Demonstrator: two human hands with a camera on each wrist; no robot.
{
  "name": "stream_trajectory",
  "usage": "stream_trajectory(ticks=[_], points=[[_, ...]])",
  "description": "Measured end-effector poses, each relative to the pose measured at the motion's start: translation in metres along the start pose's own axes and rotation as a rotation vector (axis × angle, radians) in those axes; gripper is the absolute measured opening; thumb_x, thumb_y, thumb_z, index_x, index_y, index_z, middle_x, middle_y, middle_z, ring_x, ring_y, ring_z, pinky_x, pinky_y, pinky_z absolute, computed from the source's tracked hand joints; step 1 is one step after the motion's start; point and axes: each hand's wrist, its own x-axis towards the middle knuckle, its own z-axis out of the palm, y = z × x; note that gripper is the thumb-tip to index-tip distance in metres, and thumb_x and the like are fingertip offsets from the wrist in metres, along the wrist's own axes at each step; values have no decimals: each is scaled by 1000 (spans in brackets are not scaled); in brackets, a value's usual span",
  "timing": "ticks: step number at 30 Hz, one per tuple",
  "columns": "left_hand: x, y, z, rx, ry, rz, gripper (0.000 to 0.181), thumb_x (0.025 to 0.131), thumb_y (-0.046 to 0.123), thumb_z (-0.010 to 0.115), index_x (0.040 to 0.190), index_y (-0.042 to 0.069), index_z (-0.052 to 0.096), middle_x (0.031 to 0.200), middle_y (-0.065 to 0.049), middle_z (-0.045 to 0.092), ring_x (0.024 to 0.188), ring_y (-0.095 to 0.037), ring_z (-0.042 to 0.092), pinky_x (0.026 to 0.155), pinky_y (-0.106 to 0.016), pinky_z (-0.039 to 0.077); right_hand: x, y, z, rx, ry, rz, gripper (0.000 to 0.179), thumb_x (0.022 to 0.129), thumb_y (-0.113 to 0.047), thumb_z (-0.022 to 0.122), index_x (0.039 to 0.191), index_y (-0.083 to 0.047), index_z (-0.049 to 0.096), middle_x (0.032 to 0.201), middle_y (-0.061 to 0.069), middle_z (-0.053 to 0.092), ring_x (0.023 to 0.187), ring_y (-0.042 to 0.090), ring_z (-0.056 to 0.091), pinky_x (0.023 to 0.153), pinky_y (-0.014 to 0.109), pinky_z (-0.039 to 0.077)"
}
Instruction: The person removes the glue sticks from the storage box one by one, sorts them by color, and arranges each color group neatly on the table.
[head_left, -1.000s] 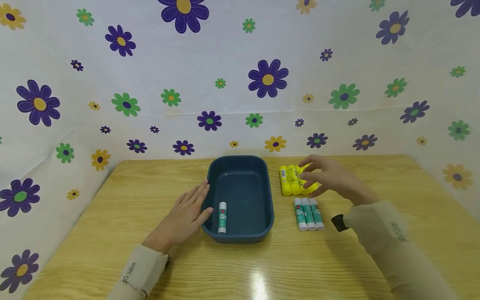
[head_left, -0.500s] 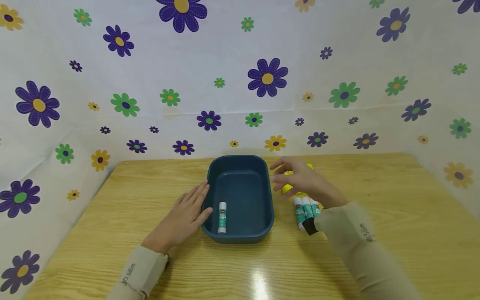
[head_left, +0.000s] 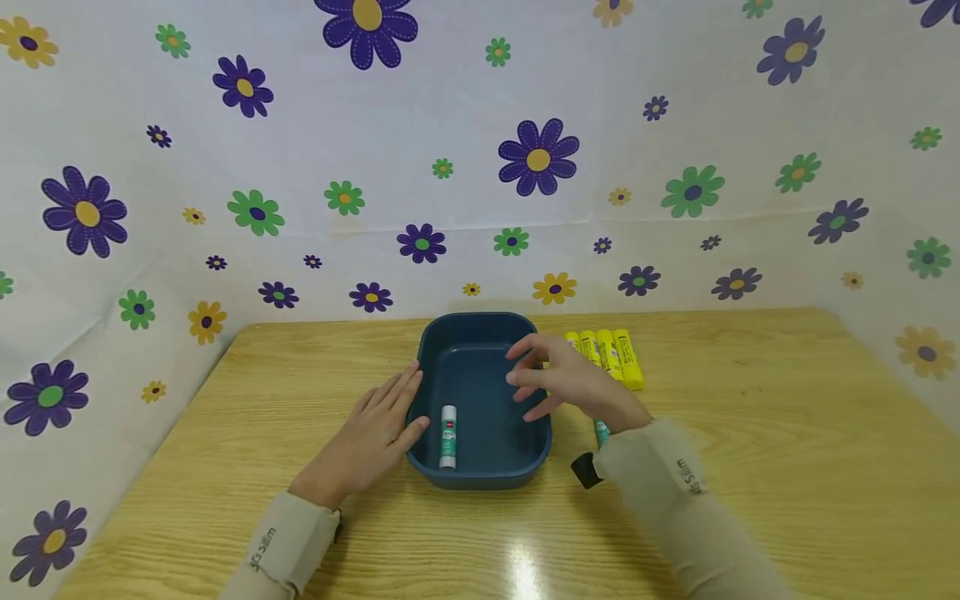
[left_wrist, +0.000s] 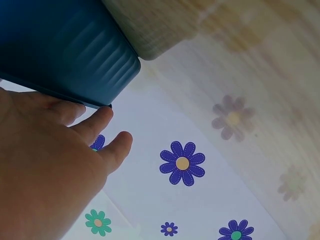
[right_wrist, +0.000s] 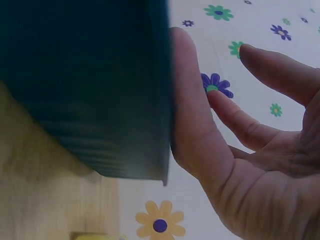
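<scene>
A dark blue plastic bin [head_left: 480,481] stands on the wooden table, and one green-and-white glue stick [head_left: 447,437] lies in its near left part. My left hand [head_left: 367,442] rests against the bin's left rim with straight fingers; the left wrist view shows its fingertips [left_wrist: 102,114] at that edge. Over the right rim hovers my right hand [head_left: 566,379], fingers loosely bent and apart, nothing between them. To its right lie several yellow glue sticks [head_left: 628,358] side by side, partly covered by the hand. Nearer, one green glue stick [head_left: 602,431] peeks out beside my right wrist; the others are hidden.
The pale wooden table [head_left: 750,433] stretches to both sides of the bin. Behind it rises a white cloth [head_left: 465,100] printed with purple, green and yellow flowers. The same cloth hangs along the left and right sides.
My right hand has moved left from over the yellow glue sticks to over the bin's right rim, uncovering part of the yellow row. My left hand has stayed against the bin.
</scene>
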Motion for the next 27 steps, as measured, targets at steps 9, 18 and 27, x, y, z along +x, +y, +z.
stream_trajectory(ticks=[9, 18, 27], points=[[-1, 0, 0, 7, 4, 0, 67, 109, 34, 45, 158, -5, 23, 166, -17, 19, 150, -41, 21, 118, -61, 18, 7, 1, 19, 15, -36, 4, 38, 101, -4, 58, 134, 12, 46, 112, 23, 57, 100, 48, 66, 67, 46, 62], [4, 2, -1, 14, -13, 11, 67, 109, 35, 45, 160, -2, 21, 168, -13, 16, 152, -38, 19, 119, -61, 17, 13, 5, 33, 20, -48, 36, 41, 99, -2, 60, 134, 13, 46, 109, 22, 58, 97, 46, 67, 64, 45, 62], [1, 0, -1, 21, -26, -10, 67, 109, 34, 45, 159, -3, 21, 168, -15, 16, 151, -40, 20, 119, -61, 17, 21, 10, 49, 30, -72, 68, 42, 98, -1, 62, 134, 13, 46, 107, 20, 58, 91, 40, 69, 63, 44, 62]])
